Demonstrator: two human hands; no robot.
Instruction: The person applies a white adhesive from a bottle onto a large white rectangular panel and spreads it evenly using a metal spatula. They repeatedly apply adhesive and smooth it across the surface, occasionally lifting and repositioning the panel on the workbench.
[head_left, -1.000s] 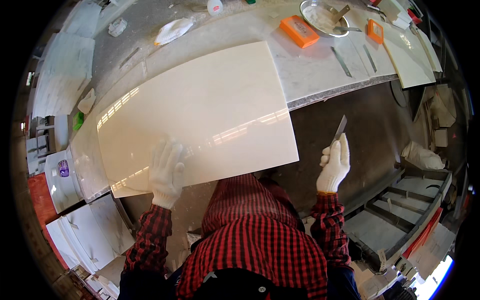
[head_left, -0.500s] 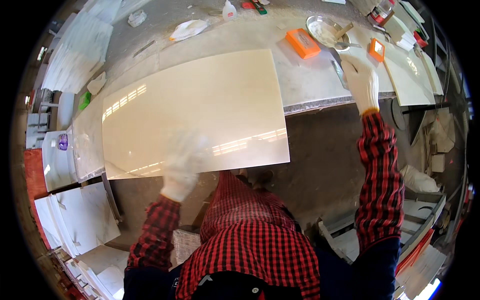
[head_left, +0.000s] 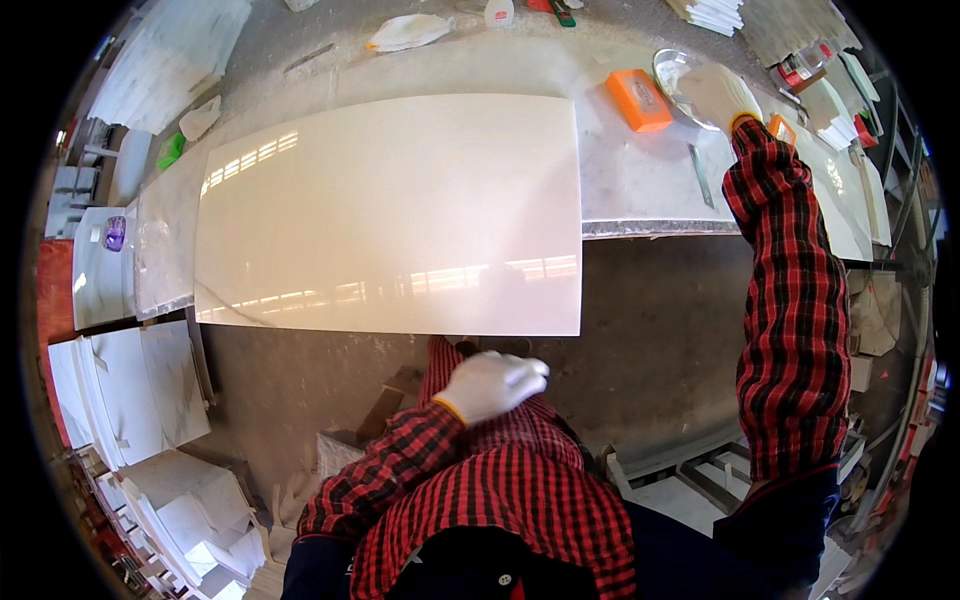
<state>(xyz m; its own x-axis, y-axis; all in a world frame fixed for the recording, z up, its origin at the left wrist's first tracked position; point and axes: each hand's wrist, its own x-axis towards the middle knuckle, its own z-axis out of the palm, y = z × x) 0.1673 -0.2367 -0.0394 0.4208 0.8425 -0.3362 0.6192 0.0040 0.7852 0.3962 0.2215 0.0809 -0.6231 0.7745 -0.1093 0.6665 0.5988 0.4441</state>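
A large glossy cream-white slab lies on the workbench, its near edge jutting out past the bench. My left hand, in a white knit glove, hovers in front of my body, just below the slab's near edge. Its fingers point right, slightly bent and apart, with nothing visible in them. My right hand, gloved too, reaches over a metal bowl of pale paste at the back right. Its fingers are blurred and partly hidden, and the handled tool in the bowl is covered from sight. A thin metal blade lies nearer the bench edge.
An orange box stands left of the bowl, and a smaller orange piece shows beside my right sleeve. Farther back are a white glove and a white bottle. Stacked slabs stand at the left.
My left hand has moved off the slab, back toward my body and to the right. My right hand has reached farther, from beside the metal blade to the bowl. The view has shifted slightly.
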